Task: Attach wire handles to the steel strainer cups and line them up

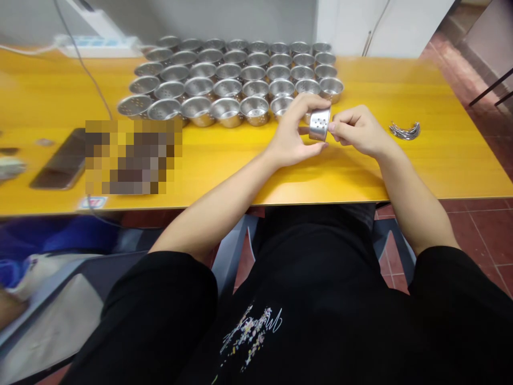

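Note:
A small perforated metal cup [319, 125] is tipped on its side above the yellow table, its holed base or wall facing me. My left hand [294, 131] grips it from the left, thumb below and fingers over the top. My right hand [356, 128] is closed in a pinch right at the cup's right edge; whatever its fingertips hold is too small or hidden to make out. To the right of that hand lies a little pile of thin curved metal wire pieces [404, 131]. Behind both hands stand rows of similar metal cups [227, 110].
The yellow table [224, 179] ends at a front edge close to my body. A dark phone [62, 160] lies on the left beside a blurred-out patch [134, 158]. A white power strip [100, 47] with cables sits at the back left. Part of another person's arm [10, 307] shows at far left.

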Demonstrator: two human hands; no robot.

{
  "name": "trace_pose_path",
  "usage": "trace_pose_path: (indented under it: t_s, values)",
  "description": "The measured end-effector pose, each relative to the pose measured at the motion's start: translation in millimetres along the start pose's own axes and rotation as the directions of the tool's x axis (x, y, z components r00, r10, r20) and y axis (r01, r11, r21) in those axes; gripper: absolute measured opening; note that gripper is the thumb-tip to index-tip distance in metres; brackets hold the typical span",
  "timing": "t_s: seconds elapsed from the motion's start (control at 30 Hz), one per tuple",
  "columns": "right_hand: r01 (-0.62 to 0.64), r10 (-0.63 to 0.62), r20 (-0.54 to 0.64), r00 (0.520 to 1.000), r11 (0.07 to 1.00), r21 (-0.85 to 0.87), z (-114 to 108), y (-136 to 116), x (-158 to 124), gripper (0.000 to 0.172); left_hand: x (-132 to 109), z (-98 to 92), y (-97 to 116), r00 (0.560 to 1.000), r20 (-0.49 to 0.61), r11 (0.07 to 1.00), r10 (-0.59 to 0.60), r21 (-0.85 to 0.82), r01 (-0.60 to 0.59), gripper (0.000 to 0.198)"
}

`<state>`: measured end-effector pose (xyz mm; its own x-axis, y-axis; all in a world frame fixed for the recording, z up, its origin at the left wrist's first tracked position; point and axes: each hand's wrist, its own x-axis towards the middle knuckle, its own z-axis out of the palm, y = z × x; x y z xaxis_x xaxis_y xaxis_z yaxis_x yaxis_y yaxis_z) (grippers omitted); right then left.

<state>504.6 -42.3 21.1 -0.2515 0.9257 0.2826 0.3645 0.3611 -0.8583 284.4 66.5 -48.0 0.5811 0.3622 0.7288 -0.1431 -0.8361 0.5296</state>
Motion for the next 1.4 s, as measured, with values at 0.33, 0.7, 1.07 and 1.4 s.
trace_pose_path:
  t_s: [0.33, 0.7, 1.07, 1.4]
  values:
    - [-0.010, 0.011, -0.028, 1.000, 0.999, 0.034, 1, 4, 2, 0.057, 1, -1.4, 2, 1.000, -0.012, 1.000, 0.008, -0.011, -0.008, 0.091]
    - [-0.041, 0.115, -0.241, 0.964, 0.955, 0.294, -4, 10, 11, 0.069, 1, 7.5, 5, 1.000, 0.020, 0.998, -0.004, -0.060, 0.006, 0.093]
    - [0.014, 0.128, -0.301, 0.945, 0.903, 0.428, 4, 3, 9, 0.051, 6, 1.0, -4, 0.995, -0.016, 0.986, -0.096, -0.141, 0.093, 0.093]
    - [0.041, 0.101, -0.364, 0.926, 0.930, 0.364, 2, 10, 11, 0.054, 7, -1.2, -1, 0.899, 0.093, 0.781, -0.427, -0.463, 0.419, 0.084]
